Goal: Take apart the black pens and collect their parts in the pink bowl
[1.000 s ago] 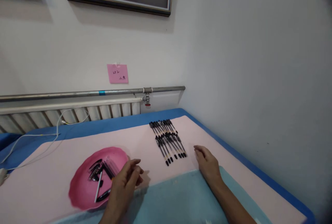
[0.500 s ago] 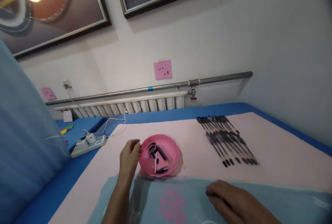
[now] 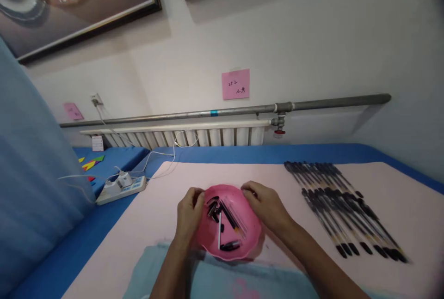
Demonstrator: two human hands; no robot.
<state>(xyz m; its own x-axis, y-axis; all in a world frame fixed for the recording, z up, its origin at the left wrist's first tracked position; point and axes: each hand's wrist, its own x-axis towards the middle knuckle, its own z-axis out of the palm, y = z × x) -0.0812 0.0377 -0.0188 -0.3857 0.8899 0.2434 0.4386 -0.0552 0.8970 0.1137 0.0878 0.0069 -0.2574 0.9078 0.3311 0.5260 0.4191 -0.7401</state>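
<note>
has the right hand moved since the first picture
Yes: the right hand moved left, from right of the pens to left of them, at the pink bowl.

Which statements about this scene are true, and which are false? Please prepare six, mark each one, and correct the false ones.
1. The left hand and the right hand are both at the rim of the pink dish. True.
2. The black pens are laid in two rows. True.
3. In the picture, the dish is to the right of these pens. False: it is to their left.
4. A white stick lies inside the dish. True.
5. The central pink note is below the metal pipe. False: it is above the pipe.
6. The valve handle is green. False: it is red.
</note>
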